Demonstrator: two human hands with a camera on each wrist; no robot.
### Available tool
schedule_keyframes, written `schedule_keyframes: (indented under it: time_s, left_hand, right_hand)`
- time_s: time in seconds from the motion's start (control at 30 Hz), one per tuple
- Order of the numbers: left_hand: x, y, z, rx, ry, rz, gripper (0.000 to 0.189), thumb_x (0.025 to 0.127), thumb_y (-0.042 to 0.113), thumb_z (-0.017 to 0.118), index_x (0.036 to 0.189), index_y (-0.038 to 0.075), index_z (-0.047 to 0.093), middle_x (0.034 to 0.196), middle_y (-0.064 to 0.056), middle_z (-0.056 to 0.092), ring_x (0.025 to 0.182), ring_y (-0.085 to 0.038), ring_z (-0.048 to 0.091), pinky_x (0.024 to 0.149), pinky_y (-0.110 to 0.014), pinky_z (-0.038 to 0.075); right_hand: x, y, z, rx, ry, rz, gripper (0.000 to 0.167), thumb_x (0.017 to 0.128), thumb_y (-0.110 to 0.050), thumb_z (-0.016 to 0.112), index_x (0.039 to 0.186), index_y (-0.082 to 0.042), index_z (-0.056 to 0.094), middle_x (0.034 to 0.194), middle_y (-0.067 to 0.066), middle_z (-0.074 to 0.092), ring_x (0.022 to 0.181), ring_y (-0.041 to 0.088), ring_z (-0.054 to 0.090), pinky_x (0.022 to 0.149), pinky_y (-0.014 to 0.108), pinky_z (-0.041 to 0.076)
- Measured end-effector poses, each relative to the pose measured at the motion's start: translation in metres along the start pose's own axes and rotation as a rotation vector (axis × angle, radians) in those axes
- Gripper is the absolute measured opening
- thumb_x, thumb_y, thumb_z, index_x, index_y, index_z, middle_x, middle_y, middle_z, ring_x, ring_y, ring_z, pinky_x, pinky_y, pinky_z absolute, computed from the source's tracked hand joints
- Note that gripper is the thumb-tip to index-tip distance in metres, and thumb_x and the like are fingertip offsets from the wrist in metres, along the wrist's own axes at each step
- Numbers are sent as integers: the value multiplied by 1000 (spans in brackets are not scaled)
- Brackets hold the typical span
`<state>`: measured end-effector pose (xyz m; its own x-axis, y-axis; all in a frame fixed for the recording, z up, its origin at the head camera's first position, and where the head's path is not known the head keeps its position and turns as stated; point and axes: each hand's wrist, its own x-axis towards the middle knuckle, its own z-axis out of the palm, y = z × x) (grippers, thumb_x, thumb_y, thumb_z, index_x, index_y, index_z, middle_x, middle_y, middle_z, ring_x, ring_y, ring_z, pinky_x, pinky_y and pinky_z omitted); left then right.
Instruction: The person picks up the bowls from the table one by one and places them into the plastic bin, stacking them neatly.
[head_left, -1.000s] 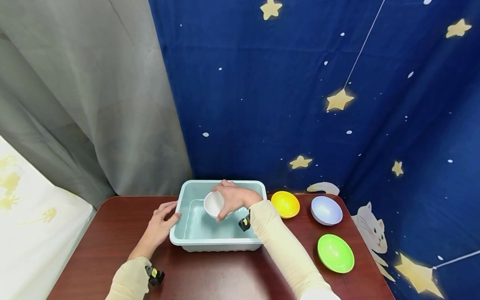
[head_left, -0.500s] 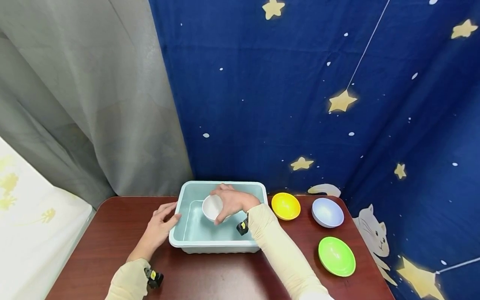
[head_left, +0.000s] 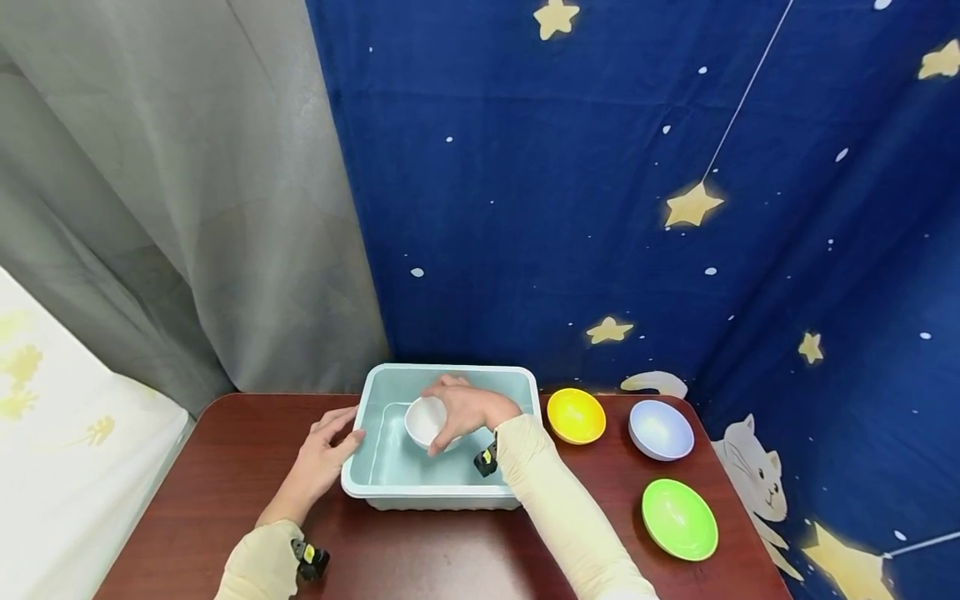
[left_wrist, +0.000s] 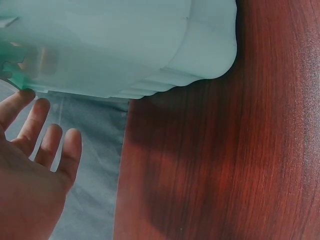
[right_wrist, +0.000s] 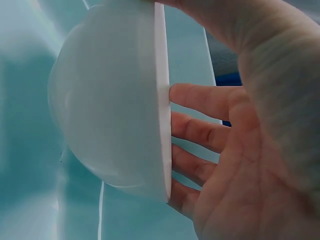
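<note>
My right hand (head_left: 468,412) is over the pale blue basin (head_left: 420,492) and holds a small white bowl (head_left: 424,422) by its rim. In the right wrist view the white bowl (right_wrist: 110,100) shows from its side, with several fingertips (right_wrist: 182,95) on the rim and the thumb at the rim's upper end, partly cut off. Against the basin's left rim rests my left hand (head_left: 321,454). The left wrist view shows the left fingers (left_wrist: 70,150) spread and nearly straight beside the basin wall (left_wrist: 125,45); the thumb is out of that view.
To the basin's right stand a yellow bowl (head_left: 576,416), a light blue bowl (head_left: 661,430) and a green bowl (head_left: 679,519). They share the brown wooden table (head_left: 420,558) with the basin. Grey and blue curtains (head_left: 525,208) hang behind the table's far edge.
The right hand and white bowl sit slightly lower within the basin than a second ago. The left hand stays at the rim. The whole view has shifted a little.
</note>
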<state>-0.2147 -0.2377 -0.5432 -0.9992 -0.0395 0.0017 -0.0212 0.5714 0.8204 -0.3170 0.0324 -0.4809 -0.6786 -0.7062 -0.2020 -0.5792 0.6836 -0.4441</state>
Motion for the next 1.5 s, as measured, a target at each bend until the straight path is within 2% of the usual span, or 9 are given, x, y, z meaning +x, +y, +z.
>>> schedule_keyframes:
  time_s: [0.2,0.43,1.03,1.5]
  left_hand:
    - [-1,-4,1,-6,9,-12,59,102,42,60,152,12,50,157,-6,45,141,-29,35,110,-54,33]
    - [1,-5,3,-21,26,15,56,102,39,61,150,12,52,155,-6,47,140,-28,36,109,-51,33]
    - [2,-5,3,-35,18,-10,57,102,40,60,151,13,50,157,-7,45,141,-29,36,110,-53,32]
    - [2,-5,4,-34,28,-16,54,103,39,60,151,16,51,156,-4,47,138,-26,39,109,-49,33]
  right_hand:
    - [0,1,4,-23,-7,-3,99,63,-51,94,147,-18,54,141,1,52,116,18,45,93,26,43]
    - [0,1,11,-43,5,-2,98,61,-52,94,146,-19,56,137,1,54,110,16,44,91,25,41]
    - [5,4,25,-62,21,32,102,62,-54,94,148,-19,53,141,0,51,116,18,45,97,25,42]
    - [8,9,32,-55,-28,59,101,61,-52,95,146,-18,54,142,2,51,115,17,45,94,24,42]
